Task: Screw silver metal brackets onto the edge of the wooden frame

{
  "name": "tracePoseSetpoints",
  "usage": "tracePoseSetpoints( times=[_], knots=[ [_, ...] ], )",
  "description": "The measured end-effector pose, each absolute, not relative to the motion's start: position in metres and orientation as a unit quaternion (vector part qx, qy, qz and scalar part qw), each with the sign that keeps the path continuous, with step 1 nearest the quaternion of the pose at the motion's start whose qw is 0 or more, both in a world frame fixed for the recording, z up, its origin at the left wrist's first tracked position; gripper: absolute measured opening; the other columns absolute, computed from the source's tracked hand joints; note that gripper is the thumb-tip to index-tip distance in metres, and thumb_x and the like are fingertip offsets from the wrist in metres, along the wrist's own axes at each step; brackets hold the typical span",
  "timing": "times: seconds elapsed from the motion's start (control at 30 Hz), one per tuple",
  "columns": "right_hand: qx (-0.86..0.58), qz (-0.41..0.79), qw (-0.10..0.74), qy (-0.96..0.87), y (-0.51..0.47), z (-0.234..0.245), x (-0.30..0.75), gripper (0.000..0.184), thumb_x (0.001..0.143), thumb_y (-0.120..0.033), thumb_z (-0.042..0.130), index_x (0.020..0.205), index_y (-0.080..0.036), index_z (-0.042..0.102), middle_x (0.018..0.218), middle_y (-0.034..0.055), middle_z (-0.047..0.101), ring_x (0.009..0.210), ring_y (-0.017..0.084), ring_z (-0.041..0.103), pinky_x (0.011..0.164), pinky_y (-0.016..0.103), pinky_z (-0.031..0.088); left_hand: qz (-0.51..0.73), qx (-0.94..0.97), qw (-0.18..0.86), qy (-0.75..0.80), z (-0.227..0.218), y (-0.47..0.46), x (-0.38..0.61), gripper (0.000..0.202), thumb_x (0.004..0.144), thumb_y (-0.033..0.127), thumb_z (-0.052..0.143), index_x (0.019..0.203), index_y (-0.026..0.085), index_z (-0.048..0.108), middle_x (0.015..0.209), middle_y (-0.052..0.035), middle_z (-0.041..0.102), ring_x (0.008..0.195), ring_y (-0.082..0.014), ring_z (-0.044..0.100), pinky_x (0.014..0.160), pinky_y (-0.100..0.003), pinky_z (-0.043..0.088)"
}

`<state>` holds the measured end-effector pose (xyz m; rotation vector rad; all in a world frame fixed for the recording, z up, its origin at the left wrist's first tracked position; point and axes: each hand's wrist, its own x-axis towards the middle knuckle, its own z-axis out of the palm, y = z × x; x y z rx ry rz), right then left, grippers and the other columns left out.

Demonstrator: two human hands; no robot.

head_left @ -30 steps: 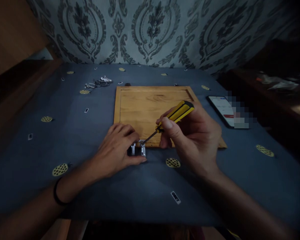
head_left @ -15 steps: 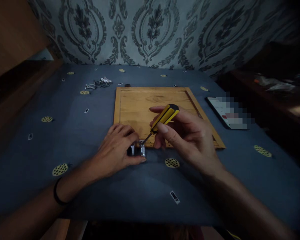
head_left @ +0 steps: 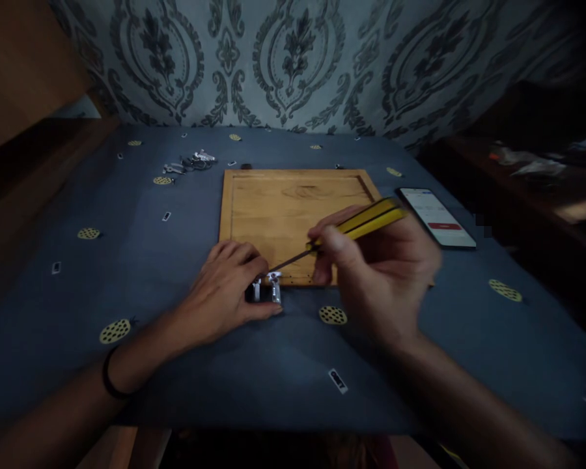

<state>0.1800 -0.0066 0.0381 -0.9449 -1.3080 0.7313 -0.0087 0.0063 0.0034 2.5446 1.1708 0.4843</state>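
A framed wooden panel (head_left: 268, 208), like a cabinet door, lies flat on the blue cloth. At its near edge sits a shiny metal hinge (head_left: 275, 287), partly covered by my left hand (head_left: 223, 283), whose thumb and fingers close around it. My right hand (head_left: 383, 277) grips a yellow-and-black screwdriver (head_left: 368, 220) over the panel. The screwdriver slants down to the left, its shaft reaching the top of the hinge beside my left fingertips. Whether the tip sits in a screw is too small to tell.
Behind the panel, to the left, lies a small heap of metal hardware (head_left: 195, 161). A phone (head_left: 437, 218) with a lit screen rests right of the panel. A patterned wall stands at the back, with dark furniture at both sides.
The screwdriver has tipped over to the right and lies lower, its tip shifted left towards my left fingers. My right hand has turned with it. My left hand stays on the hinge.
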Motion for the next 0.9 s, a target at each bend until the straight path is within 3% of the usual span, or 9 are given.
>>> tracePoseSetpoints(
  times=[0.1, 0.3, 0.9],
  knots=[
    [-0.399, 0.291, 0.672, -0.552, -0.0055, 0.0416, 0.1836, 0.026, 0.088, -0.045, 0.078, 0.082, -0.025, 0.062, 0.077, -0.0039, 0.066, 0.040, 0.006, 0.054, 0.036, 0.022, 0.044, 0.173, 0.887, 0.144, 0.404, 0.0024, 0.0063, -0.0092, 0.040, 0.078, 0.049, 0.087, 0.097, 0.018, 0.069, 0.103, -0.0048, 0.065, 0.102, -0.0268, 0.059, 0.097, -0.045, 0.046],
    [-0.443, 0.319, 0.574, -0.610, -0.0072, 0.0417, 0.1847, 0.032, 0.079, -0.047, 0.086, 0.076, -0.024, 0.063, 0.067, -0.0055, 0.060, 0.042, 0.008, 0.056, 0.037, 0.023, 0.046, 0.179, 0.886, 0.142, 0.403, 0.0005, 0.0055, -0.0100, 0.040, 0.078, 0.049, 0.086, 0.097, 0.019, 0.069, 0.106, -0.0050, 0.065, 0.104, -0.0276, 0.059, 0.096, -0.045, 0.046],
    [-0.448, 0.331, 0.548, -0.624, -0.0050, 0.0359, 0.1837, 0.039, 0.078, -0.043, 0.087, 0.073, -0.022, 0.055, 0.068, -0.0058, 0.057, 0.044, 0.007, 0.054, 0.037, 0.022, 0.046, 0.176, 0.884, 0.150, 0.406, 0.0015, 0.0053, -0.0096, 0.037, 0.080, 0.049, 0.085, 0.097, 0.020, 0.068, 0.108, -0.0048, 0.065, 0.107, -0.0276, 0.059, 0.099, -0.046, 0.046]
  ],
)
